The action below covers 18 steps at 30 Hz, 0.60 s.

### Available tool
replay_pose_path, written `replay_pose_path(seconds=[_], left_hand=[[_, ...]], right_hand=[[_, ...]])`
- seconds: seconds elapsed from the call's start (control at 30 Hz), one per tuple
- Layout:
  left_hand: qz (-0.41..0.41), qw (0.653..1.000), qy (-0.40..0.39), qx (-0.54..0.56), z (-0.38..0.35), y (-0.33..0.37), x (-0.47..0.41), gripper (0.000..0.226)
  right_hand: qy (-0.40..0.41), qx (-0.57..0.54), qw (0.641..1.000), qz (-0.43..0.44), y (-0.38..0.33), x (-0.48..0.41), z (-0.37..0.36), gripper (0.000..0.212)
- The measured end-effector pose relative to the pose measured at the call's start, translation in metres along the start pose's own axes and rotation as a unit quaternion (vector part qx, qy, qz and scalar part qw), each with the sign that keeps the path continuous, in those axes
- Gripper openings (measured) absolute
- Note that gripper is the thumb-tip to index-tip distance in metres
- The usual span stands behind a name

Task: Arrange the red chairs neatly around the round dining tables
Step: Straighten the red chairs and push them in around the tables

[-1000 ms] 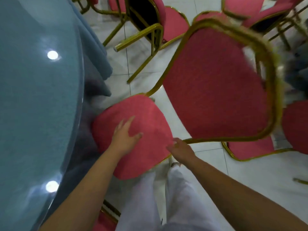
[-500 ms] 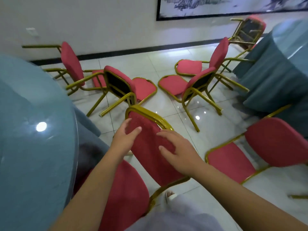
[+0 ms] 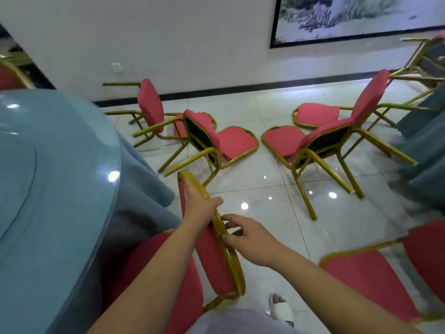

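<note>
Step in hand, as I read it: squaring one chair [image 3: 212, 256] to the counter [image 3: 48, 189].

Left hand [image 3: 196, 203] lies on the padded face of the chair back near its top, with the thumb hooked over the gold rail, gripping it. Right hand [image 3: 250, 239] is just behind and below the left. Its thumb and fingertips close lightly on the rail's outer edge.

The chair is under both hands. Its seat is left of them, tucked against the counter's blue cloth.

Pointing: the padded front and the seat face the counter, left of the hands. The back's long axis runs from beside the person's legs up and away, past the left hand, toward the fallen chairs [image 3: 216, 138]. The legs are hidden, so I cannot tell if all are on the floor [image 3: 265, 213].

To do it well, probably:
- Keep one hand high and one low on the rail so the back does not twist.
- Push the seat straight in toward the counter's centre, not at a slant.
- Do not snag the cloth.
- Watch the foot just below the right hand.

Another chair [image 3: 370, 278] stands right of the right hand, well apart. Four fallen chairs lie ahead of both hands with legs in the air, not yet set up. The task looks early.
</note>
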<state>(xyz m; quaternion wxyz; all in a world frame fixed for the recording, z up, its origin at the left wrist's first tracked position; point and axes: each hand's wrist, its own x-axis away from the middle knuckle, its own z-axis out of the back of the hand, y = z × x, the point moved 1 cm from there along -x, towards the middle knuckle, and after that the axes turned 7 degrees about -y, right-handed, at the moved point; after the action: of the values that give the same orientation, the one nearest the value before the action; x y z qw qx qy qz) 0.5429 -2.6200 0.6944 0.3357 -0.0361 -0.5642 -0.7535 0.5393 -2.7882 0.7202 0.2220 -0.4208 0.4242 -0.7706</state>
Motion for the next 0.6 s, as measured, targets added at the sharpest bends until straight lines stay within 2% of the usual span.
replay_pose_path(seconds=[0.17,0.3,0.37,0.6], left_hand=[[0.01,0.994,0.067,0.081,-0.014,-0.003,0.02,0.09],[0.014,0.996,0.083,0.008,-0.043,-0.017,0.062,0.089],[0.034,0.995,0.09,0.009,-0.049,-0.02,0.071,0.083],[0.101,0.993,0.054,-0.024,-0.053,-0.014,0.08,0.101]], right_hand=[[-0.082,-0.009,0.997,0.011,0.031,0.004,0.023,0.048],[-0.085,-0.041,0.995,0.01,0.05,0.003,0.045,0.037],[-0.072,-0.061,0.996,0.0,0.055,0.001,0.053,0.035],[-0.021,-0.05,0.999,0.01,0.049,0.005,0.05,0.037]])
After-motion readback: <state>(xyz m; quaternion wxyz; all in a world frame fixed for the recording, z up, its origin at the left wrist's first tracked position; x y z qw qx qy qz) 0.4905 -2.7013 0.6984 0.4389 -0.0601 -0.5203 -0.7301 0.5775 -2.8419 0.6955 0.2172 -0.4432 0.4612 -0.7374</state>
